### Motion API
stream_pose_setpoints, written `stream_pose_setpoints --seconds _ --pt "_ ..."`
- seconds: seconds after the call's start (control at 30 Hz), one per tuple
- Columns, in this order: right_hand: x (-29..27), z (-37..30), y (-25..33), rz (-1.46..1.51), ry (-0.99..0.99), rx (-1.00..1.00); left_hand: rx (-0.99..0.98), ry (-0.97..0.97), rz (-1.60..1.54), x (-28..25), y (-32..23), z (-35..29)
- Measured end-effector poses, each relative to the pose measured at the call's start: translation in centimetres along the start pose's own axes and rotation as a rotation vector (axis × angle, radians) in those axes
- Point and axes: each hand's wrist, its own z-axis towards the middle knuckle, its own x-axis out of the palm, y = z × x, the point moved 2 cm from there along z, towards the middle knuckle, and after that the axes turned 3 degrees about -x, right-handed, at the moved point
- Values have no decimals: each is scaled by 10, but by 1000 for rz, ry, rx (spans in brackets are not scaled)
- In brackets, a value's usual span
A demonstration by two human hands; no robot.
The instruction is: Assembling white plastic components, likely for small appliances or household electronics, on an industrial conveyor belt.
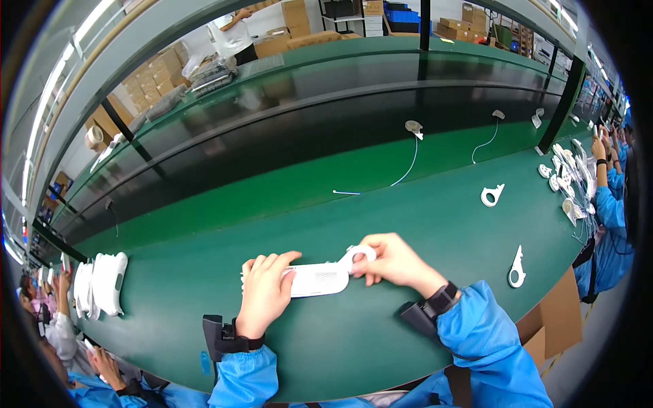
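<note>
My left hand point(266, 291) grips the left end of a long white plastic housing point(320, 279) with a patch of small holes, holding it just over the green tabletop. At its right end sits a white ring-shaped plastic part point(362, 253). My right hand point(400, 264) pinches this ring between thumb and fingers, close against the housing. Whether the ring is joined to the housing or only touching it, I cannot tell. Similar loose ring parts with a pointed arm lie to the right: one white ring part point(491, 196) farther off and another point(517, 267) nearer.
Several white housings point(102, 285) stand at the left of the green table point(354, 347). Wired white parts point(571, 177) are heaped at the right, beside a co-worker point(612, 224). A black conveyor belt point(306, 129) runs behind, carrying small wired parts. An open carton point(554, 319) stands at lower right.
</note>
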Motion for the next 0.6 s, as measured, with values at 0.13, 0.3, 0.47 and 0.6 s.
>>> stream_pose_setpoints --seconds 0.13,0.3,0.47,0.6 --pt "32 15 -2 -73 84 -2 13 -126 -36 4 3 -9" --pt "33 15 -9 -90 118 -40 166 -95 -72 7 -5 -11" --pt "36 14 -8 -155 121 -55 175 -88 -115 10 -2 -12" --pt "35 17 -5 -293 50 -295 145 -51 -100 7 -2 -12"
